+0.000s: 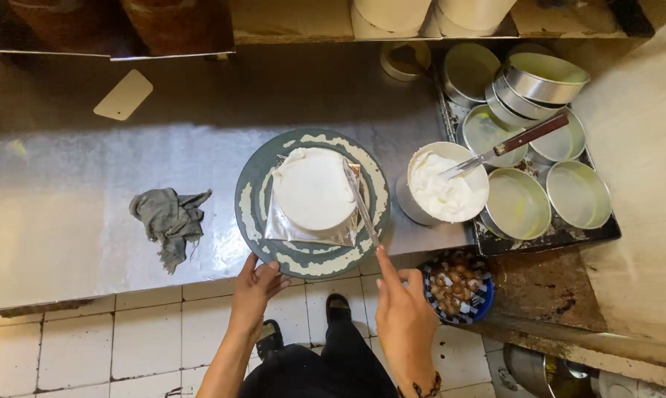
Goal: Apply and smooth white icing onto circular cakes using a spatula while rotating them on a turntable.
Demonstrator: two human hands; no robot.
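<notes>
Gripping a long metal palette knife [362,203], right hand [403,313] smooths the round white iced cake's [313,188] side while left hand [255,286] clasps the grey turntable [253,193] rim, ready to rotate

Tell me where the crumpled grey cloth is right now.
In the head view, the crumpled grey cloth lies on the shiny metal counter, left of the round dark turntable carrying the white frosted cake, beyond the left hand.
</notes>
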